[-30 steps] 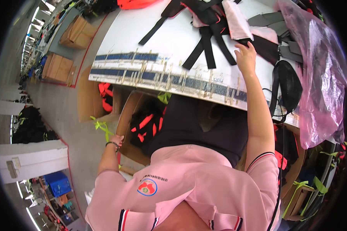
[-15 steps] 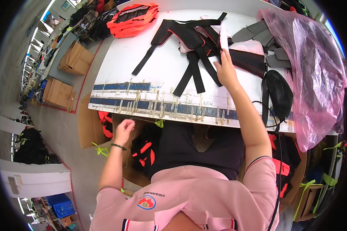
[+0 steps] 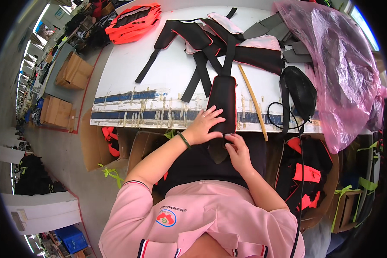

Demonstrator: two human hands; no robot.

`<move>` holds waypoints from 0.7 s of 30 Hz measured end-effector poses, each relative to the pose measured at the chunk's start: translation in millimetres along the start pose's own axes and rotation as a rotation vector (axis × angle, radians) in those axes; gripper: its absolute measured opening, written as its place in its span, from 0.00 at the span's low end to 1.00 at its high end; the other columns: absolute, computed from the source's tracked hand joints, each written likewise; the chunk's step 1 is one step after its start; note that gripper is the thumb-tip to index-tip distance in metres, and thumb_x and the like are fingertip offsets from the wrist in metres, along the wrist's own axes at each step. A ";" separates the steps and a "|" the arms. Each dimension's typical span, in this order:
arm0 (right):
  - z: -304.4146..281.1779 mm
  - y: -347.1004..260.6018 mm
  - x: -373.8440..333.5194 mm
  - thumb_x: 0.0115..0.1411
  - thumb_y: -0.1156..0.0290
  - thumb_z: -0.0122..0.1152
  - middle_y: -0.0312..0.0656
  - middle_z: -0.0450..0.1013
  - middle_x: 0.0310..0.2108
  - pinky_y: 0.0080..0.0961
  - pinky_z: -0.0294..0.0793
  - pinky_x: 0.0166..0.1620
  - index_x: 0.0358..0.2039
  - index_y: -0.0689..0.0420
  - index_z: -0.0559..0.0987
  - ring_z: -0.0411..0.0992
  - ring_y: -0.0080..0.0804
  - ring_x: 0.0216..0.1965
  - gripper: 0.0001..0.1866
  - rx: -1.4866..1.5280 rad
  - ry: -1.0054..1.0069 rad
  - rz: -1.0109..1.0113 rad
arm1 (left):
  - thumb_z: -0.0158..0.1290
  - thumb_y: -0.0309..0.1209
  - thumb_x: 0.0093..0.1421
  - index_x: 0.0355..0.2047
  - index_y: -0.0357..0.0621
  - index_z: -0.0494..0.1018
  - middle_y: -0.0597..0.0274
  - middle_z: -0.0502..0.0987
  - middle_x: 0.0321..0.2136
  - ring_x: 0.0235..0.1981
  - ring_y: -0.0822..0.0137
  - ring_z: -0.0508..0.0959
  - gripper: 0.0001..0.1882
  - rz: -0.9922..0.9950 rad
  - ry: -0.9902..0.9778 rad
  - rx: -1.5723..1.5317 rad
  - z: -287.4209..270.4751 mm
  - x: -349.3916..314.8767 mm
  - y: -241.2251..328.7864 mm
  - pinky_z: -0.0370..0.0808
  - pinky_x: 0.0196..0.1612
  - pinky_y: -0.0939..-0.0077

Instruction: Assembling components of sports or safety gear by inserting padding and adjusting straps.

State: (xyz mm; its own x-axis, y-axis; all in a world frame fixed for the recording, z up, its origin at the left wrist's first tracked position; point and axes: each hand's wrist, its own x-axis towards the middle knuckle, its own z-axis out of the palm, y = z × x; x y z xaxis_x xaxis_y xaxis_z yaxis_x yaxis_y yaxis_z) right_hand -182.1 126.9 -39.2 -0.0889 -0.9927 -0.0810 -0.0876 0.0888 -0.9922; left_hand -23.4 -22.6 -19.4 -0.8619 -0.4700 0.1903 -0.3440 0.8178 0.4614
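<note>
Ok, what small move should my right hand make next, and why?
Perhaps pinch the near end of the black pad firmly with your right hand: its fingers are right at that end, and your left hand lies on the pad, which should steady it.

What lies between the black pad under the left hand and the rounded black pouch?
Between pad and pouch, the head view shows a thin yellow stick, then a looped black cord.

Black pad, red edging, white table
</note>
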 end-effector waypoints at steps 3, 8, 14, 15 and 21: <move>-10.2 -11.2 -4.8 0.50 0.77 0.62 0.53 0.61 0.54 0.36 0.69 0.52 0.51 0.58 0.67 0.64 0.51 0.53 0.26 -0.544 0.351 -0.234 | 0.59 0.50 0.51 0.52 0.50 0.68 0.55 0.59 0.61 0.65 0.51 0.53 0.31 -0.037 0.021 -0.023 14.1 -3.7 5.4 0.51 0.63 0.48; -14.2 -21.9 20.6 0.47 0.78 0.63 0.57 0.59 0.54 0.38 0.64 0.56 0.54 0.61 0.64 0.60 0.55 0.56 0.32 -0.742 0.320 -0.294 | 0.61 0.45 0.49 0.51 0.47 0.69 0.54 0.61 0.59 0.63 0.51 0.56 0.31 -0.041 0.114 -0.084 20.6 -4.2 8.5 0.53 0.64 0.55; -7.4 -19.3 43.2 0.44 0.82 0.58 0.59 0.59 0.54 0.40 0.64 0.55 0.55 0.65 0.63 0.61 0.56 0.55 0.34 -0.785 0.208 -0.252 | 0.62 0.41 0.49 0.49 0.46 0.71 0.56 0.63 0.58 0.62 0.51 0.58 0.28 -0.072 0.163 -0.118 26.9 -5.5 13.7 0.55 0.63 0.57; -4.7 -21.0 42.9 0.45 0.82 0.56 0.59 0.59 0.55 0.40 0.63 0.56 0.56 0.65 0.62 0.61 0.56 0.55 0.34 -0.808 0.177 -0.241 | 0.62 0.41 0.49 0.49 0.46 0.71 0.56 0.63 0.58 0.62 0.51 0.58 0.28 -0.072 0.161 -0.117 27.5 -6.3 12.7 0.55 0.63 0.57; -18.2 -31.8 35.2 0.49 0.72 0.62 0.62 0.53 0.60 0.37 0.59 0.61 0.59 0.63 0.60 0.54 0.56 0.62 0.37 -0.645 0.006 -0.145 | 0.56 0.29 0.52 0.44 0.47 0.75 0.56 0.70 0.53 0.58 0.51 0.64 0.17 -0.039 0.191 -0.203 21.3 -5.1 7.7 0.60 0.60 0.60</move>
State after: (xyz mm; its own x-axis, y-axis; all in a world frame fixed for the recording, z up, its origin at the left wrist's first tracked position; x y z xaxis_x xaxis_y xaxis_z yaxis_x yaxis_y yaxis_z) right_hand -200.5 90.7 -8.7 -0.0370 -0.9980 0.0516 -0.6758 -0.0131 -0.7370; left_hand -29.5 -6.9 -35.3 -0.7570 -0.5696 0.3201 -0.2772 0.7236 0.6321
